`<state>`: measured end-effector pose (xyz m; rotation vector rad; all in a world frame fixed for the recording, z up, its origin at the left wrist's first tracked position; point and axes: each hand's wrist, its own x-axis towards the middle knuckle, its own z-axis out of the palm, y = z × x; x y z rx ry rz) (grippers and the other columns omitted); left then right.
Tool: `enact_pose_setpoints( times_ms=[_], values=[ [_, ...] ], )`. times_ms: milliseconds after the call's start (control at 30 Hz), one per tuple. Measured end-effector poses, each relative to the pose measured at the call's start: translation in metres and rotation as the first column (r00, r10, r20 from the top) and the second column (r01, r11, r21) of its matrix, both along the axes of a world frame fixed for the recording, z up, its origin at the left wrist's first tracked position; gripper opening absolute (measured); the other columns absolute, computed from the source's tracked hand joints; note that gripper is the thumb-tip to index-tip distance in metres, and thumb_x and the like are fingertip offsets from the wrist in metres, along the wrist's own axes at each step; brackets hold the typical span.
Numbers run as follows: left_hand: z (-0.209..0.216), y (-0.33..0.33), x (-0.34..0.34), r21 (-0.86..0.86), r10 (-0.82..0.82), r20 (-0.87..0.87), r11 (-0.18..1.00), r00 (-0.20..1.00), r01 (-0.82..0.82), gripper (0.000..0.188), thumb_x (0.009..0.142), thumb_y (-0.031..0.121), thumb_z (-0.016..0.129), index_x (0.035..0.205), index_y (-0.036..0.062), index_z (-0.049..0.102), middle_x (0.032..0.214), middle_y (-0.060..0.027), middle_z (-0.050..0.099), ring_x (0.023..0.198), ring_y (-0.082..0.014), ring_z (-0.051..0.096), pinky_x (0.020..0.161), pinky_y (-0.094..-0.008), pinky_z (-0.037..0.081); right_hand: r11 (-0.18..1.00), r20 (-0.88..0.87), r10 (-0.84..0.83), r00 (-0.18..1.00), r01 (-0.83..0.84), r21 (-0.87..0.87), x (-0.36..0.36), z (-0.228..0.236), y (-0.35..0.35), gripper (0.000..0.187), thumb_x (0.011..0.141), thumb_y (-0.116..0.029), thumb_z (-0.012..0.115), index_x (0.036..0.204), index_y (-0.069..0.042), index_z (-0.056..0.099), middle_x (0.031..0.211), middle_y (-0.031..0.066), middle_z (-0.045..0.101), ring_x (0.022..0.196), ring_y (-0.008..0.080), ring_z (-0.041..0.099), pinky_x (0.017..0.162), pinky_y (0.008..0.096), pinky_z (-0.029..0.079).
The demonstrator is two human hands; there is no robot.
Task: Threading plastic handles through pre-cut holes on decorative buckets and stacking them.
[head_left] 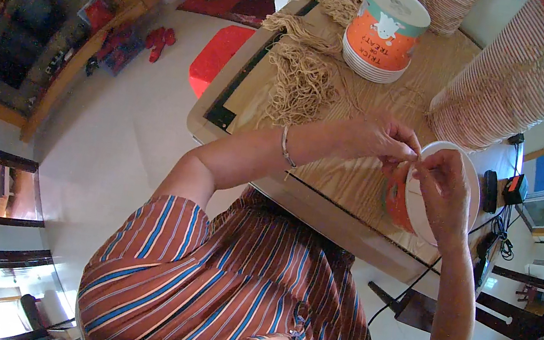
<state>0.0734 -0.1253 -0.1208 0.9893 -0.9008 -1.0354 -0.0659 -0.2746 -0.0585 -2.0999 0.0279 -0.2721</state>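
Observation:
Both hands meet over a paper bucket (pixel 402 202) that lies tipped on the table, orange and green outside and white inside. My left hand (pixel 388 144) pinches with its fingertips at the bucket's upper rim. Against those fingertips, my right hand (pixel 443 189) pinches too, in front of the white opening. What lies between the fingers is too small to make out. Loose tan cords (pixel 299 79) lie in tangled bundles beyond my left forearm. Near them, a short stack of orange and green paper buckets (pixel 383 39) stands upside down.
A tall leaning stack of nested buckets (pixel 503 85), draped with cords, fills the table's far right. More stacks (pixel 447 6) stand behind. Black cables and a small black box (pixel 514 189) sit along the right edge. A red stool (pixel 220 57) stands left of the wooden table (pixel 347 181).

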Motion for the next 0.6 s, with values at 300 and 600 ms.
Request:
enact_pose_setpoints(
  times_ms=[300,600],
  values=[
    [0.002,-0.002,0.003,0.032,0.012,0.106,0.999,0.994,-0.015,0.018,0.092,0.017,0.057,0.102,0.0033,0.063,0.083,0.0000,0.064,0.069,-0.0080,0.059,0.060,-0.0239,0.051,0.841,0.160,0.039,0.986,0.054,-0.538,-0.003,0.016,0.013,0.011,0.086,-0.005,0.062,0.096,-0.003,0.057,0.089,0.0131,0.062,0.078,0.0301,0.065,0.069,0.0356,0.053],
    [0.014,-0.002,0.003,0.124,-0.033,0.245,0.992,0.969,0.003,0.020,0.095,0.020,0.055,0.105,0.0035,0.060,0.089,-0.0004,0.063,0.071,-0.0069,0.058,0.060,-0.0236,0.052,0.768,0.149,0.044,0.988,0.062,-0.638,0.000,0.011,0.009,0.007,0.086,-0.005,0.059,0.093,-0.004,0.058,0.085,0.0130,0.061,0.071,0.0312,0.064,0.060,0.0403,0.051]
  ],
)
